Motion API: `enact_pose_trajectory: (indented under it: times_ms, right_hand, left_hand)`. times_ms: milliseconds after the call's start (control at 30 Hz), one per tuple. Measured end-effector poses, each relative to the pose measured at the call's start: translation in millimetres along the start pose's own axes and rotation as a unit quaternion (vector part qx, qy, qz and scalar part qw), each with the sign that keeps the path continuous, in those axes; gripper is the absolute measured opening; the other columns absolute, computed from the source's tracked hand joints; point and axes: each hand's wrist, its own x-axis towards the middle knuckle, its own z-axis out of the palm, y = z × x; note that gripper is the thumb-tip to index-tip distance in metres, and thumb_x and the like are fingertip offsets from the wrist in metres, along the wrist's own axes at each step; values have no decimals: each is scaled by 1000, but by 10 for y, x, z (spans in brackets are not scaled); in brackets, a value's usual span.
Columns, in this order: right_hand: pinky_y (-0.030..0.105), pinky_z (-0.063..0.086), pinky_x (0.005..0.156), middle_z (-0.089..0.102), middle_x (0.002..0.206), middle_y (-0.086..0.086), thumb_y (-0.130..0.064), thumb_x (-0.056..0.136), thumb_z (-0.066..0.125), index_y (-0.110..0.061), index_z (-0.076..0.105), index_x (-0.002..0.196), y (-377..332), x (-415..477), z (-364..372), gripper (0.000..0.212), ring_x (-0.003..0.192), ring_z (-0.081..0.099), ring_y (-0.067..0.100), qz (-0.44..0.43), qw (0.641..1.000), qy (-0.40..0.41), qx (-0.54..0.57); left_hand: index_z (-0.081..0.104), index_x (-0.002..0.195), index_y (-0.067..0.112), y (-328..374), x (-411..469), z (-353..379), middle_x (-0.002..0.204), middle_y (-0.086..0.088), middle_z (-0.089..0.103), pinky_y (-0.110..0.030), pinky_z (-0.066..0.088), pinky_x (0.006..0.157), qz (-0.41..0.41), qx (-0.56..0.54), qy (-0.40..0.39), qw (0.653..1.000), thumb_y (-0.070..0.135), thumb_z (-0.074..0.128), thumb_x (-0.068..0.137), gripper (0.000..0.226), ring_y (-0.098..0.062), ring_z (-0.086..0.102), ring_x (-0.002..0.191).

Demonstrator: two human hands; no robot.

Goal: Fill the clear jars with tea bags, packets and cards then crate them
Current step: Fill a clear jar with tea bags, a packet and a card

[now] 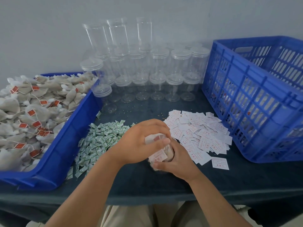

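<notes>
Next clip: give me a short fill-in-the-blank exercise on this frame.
The left hand and right hand together grip one filled ___.
The green packets lie to the ___ of the white cards.
The slatted crate on the right is ___.
Missing words: jar; left; blue.

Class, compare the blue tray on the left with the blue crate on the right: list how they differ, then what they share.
The tray has solid walls; the crate has slotted walls. The tray is shallow, the crate much deeper. The tray is heaped above its rim with tea bags; the crate's contents show only through its slots. Both are blue plastic and stand on the dark table.
</notes>
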Motion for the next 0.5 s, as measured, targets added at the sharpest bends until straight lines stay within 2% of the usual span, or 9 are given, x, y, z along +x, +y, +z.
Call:
enact_pose_trajectory:
  times_ms: [67,100,167,200,267,367,433,500]
  right_hand:
    - [33,61,89,75,120,-9,-45,74,95,-39,61,131,11,2,25,67,113,73,18,-8,1000,19,-3]
    - [34,62,86,75,118,-9,-43,75,95,-38,62,130,14,3,47,64,109,74,17,-15,999,36,-10]
    - [36,61,78,75,112,-6,-39,74,95,-30,64,125,7,6,98,61,98,74,20,-26,997,66,-24]
    - [38,61,76,75,107,-5,-36,73,95,-26,65,122,9,7,114,59,94,74,20,-33,996,75,-39]
    - [37,60,73,74,100,-7,-30,71,92,-24,66,118,30,0,108,54,91,72,19,-44,994,79,-66]
    - [29,60,72,77,101,-7,-37,71,95,-29,66,114,49,-62,42,52,94,76,18,-47,996,65,-43]
    - [24,60,69,79,101,-7,-41,70,99,-38,67,113,12,-86,20,54,93,78,17,-29,999,39,6]
    - [23,60,72,79,104,-7,-41,70,100,-42,67,115,-2,-77,27,56,97,78,17,-26,999,24,20]
  left_hand:
    - [70,130,38,12,6,-67,146,16,56,-30,36,118,-46,53,-30,997,42,62,104,28,-5,46,141]
    - [57,144,44,25,6,-82,157,17,45,-30,29,122,-83,104,-48,990,47,57,104,40,-3,35,148]
    - [29,162,38,76,1,-28,168,13,27,-33,23,122,-169,159,-69,970,57,44,104,63,-13,24,155]
    - [24,164,30,121,7,57,167,9,27,-32,24,118,-203,174,-65,961,62,39,102,71,-20,25,153]
    - [36,158,24,239,30,251,153,6,42,-34,32,110,-225,226,-4,948,77,35,94,83,-24,39,140]
    - [60,131,36,281,44,345,129,21,59,-23,38,91,-157,253,91,950,81,37,89,66,-8,53,118]
    - [66,122,39,188,23,258,124,25,63,-22,42,89,-100,219,82,967,75,41,90,54,-1,56,113]
    - [69,116,36,52,-18,154,119,25,66,-27,48,96,-45,160,59,984,61,56,93,37,1,59,113]
